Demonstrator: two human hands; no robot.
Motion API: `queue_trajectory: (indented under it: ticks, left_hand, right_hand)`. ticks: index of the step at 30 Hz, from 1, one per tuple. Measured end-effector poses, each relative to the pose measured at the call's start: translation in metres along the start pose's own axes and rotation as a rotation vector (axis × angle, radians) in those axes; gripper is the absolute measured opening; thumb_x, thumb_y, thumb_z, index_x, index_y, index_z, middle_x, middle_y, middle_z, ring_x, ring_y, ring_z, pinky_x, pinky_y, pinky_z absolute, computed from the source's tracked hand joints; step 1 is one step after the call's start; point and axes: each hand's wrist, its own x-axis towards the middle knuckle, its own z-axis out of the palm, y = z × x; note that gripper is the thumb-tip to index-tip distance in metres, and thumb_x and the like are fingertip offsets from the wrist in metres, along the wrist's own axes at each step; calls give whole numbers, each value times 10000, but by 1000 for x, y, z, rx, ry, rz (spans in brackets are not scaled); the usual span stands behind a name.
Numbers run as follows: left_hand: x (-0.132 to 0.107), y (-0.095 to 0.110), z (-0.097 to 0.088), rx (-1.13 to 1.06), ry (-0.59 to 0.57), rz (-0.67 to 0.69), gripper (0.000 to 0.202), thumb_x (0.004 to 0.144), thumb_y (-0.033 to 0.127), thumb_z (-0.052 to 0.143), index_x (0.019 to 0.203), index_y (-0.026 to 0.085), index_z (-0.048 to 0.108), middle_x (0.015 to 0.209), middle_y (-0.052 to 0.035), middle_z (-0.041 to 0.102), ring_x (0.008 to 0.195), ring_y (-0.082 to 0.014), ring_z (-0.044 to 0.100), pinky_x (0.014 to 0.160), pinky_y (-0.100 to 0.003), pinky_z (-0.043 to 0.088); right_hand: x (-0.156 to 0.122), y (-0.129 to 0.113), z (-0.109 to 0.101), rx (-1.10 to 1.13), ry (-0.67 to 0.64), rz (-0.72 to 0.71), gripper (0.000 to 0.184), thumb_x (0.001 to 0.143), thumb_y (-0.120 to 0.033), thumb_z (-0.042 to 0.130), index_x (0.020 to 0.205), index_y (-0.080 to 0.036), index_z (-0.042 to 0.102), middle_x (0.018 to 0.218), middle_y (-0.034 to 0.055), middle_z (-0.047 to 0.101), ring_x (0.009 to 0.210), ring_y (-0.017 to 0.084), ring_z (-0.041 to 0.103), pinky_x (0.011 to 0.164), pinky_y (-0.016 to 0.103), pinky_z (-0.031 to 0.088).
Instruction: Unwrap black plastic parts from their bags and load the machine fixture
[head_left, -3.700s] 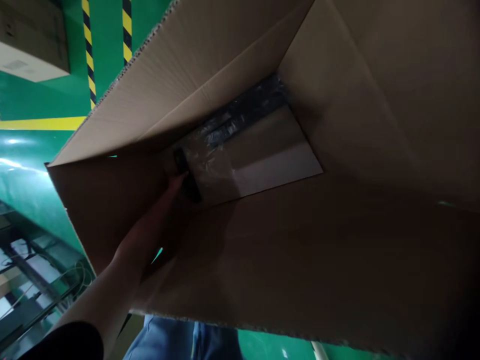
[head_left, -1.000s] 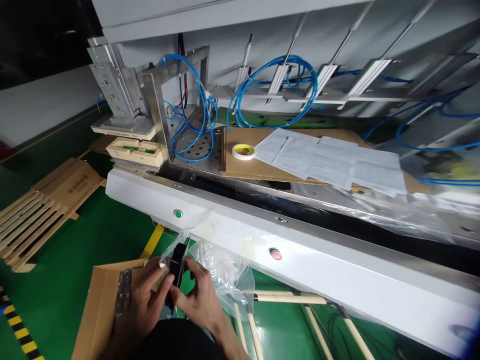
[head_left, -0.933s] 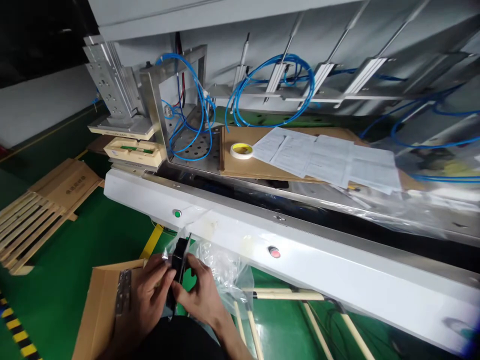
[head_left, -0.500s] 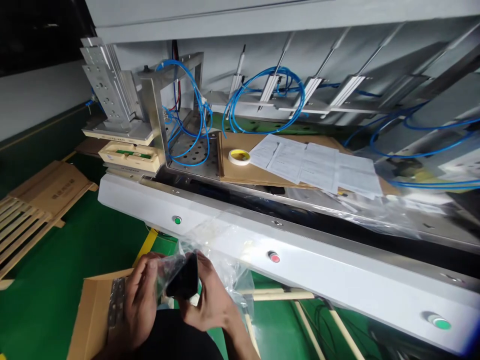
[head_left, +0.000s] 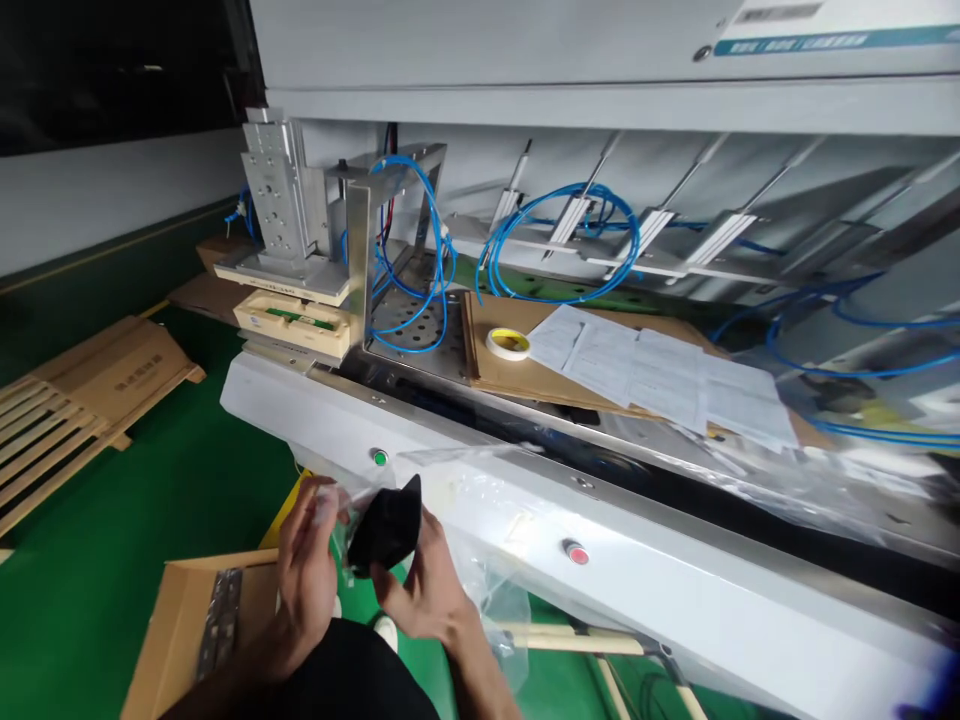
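Observation:
My right hand [head_left: 426, 592] grips a black, dark-sided piece [head_left: 386, 530] with a pointed upper corner; its exact kind does not show. My left hand [head_left: 309, 570] is at the piece's left side, its fingers closed on the edge of a clear plastic bag [head_left: 491, 575]. Behind the right hand, the bag's loose film spreads over the front of the white machine. Both hands are in front of the machine's edge, over my lap. Part of the piece is hidden by my fingers and the film.
The white machine front [head_left: 675, 560] carries a green button [head_left: 380, 457] and a red button [head_left: 577, 552]. A cardboard box [head_left: 154, 630] with wrapped parts stands at lower left. On the bench lie papers [head_left: 660, 375], a tape roll [head_left: 508, 344] and blue hoses [head_left: 491, 265]. A pallet [head_left: 56, 440] lies left.
The view has shifted, so the machine sits lower and further right. The black piece has turned, with its pointed corner now showing upward. Both hands remain at the piece and bag.

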Motion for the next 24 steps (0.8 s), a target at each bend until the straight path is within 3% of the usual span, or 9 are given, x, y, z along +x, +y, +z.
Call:
queue_trajectory:
  ticks: [4, 7, 11, 13, 15, 18, 20, 22, 24]
  left_hand:
    - [15, 6, -20, 15, -195, 171, 555, 907, 711, 740, 1127, 202, 763, 1147, -125, 760, 1098, -308, 723, 987, -403, 603]
    - [17, 13, -25, 0, -208, 212, 536, 948, 672, 726, 1213, 206, 748, 1197, -129, 757, 1152, -308, 716, 1024, -414, 592]
    - [24, 19, -20, -118, -111, -19, 486, 908, 668, 784, 928, 185, 730, 816, -47, 713, 733, -188, 665, 650, -285, 554]
    - [34, 23, -19, -263, -60, -145, 494, 843, 650, 861, 857, 194, 672, 597, 39, 552, 533, -114, 490, 508, -228, 430]
    - [47, 28, -23, -434, -5, -247, 494, 826, 611, 893, 842, 202, 618, 499, 100, 381, 445, -76, 328, 454, -195, 342]
    - [62, 35, -33, -584, 108, -310, 464, 849, 532, 902, 834, 205, 573, 472, 130, 308, 393, -58, 254, 436, -175, 317]
    - [68, 41, -43, -624, 129, -338, 379, 939, 469, 827, 841, 198, 580, 465, 125, 321, 372, -59, 259, 429, -172, 311]
    - [73, 47, -54, -657, 122, -394, 310, 1054, 385, 675, 830, 189, 587, 447, 115, 312, 349, -59, 238, 418, -172, 288]
    - [78, 53, -67, -685, 147, -413, 343, 1116, 320, 533, 807, 183, 588, 429, 105, 299, 328, -57, 214, 402, -170, 250]
  right_hand:
    - [14, -14, 1, -130, -7, -94, 355, 714, -275, 568, 1069, -253, 563, 919, 49, 642, 810, 260, 565, 781, 422, 487]
    - [19, -19, 4, -138, -51, -107, 365, 710, -273, 577, 1075, -254, 562, 909, 38, 642, 799, 249, 565, 773, 408, 490]
    - [13, -19, 9, -60, -64, -101, 390, 632, -227, 589, 1021, -260, 589, 933, 48, 657, 863, 265, 625, 797, 419, 532]
    - [8, -20, 9, -10, -90, -118, 461, 600, -210, 618, 1057, -265, 628, 959, 63, 696, 895, 301, 673, 851, 475, 566]
    - [1, -24, 9, 86, -85, -78, 492, 653, -236, 676, 1142, -286, 663, 1032, 93, 749, 962, 342, 714, 913, 523, 587]
    - [-7, -27, 5, 337, 121, 43, 374, 842, -504, 682, 1172, -330, 650, 1135, 129, 754, 1092, 381, 715, 938, 564, 596]
    - [-10, -25, -3, 509, 297, 84, 452, 854, -701, 605, 1099, -323, 639, 1027, 125, 725, 1092, 399, 696, 953, 608, 576]
    - [-10, -20, -17, 630, 469, 110, 513, 819, -774, 558, 1005, -304, 639, 841, 85, 634, 955, 371, 674, 957, 629, 550]
    - [-9, -12, -35, 714, 676, 142, 478, 821, -753, 530, 920, -296, 627, 749, 29, 507, 791, 299, 602, 922, 584, 547]
